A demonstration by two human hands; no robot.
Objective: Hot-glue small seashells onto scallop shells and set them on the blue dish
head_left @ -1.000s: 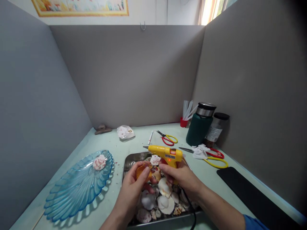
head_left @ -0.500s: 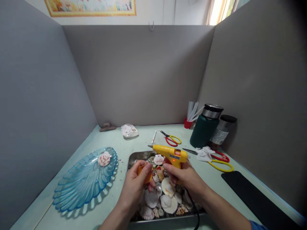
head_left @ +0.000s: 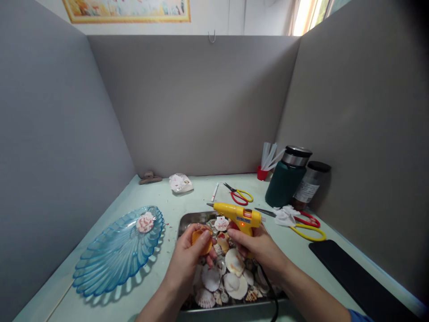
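Your left hand [head_left: 187,252] is closed in a pinch on an orange shell [head_left: 196,237], thumb across its face, over the near-left part of the metal tray [head_left: 192,218]. Your right hand [head_left: 259,248] wraps the grip of a yellow glue gun [head_left: 234,212]; whether a finger presses the trigger, you cannot tell from here. The nozzle points left, apart from the shell and beyond your left fingers, and a small orange light glows on the body, so treat the tip as hot. To work well, grip the shell by its outer edge, bare the spot you mean to glue, and bring the tip in from the side away from your thumb, with the black cord [head_left: 271,288] slack and clear of the shells. The orange piece looks thin, smooth and curved, so a light pinch should do. Beneath, the loose shells [head_left: 234,262] range from broad, pale, chalky fans to small, knobbly, spotted spirals. To the left, a translucent blue dish [head_left: 114,259], ribbed and scalloped like a shell, bears a rough pink-and-white shell [head_left: 145,222] near its far end.
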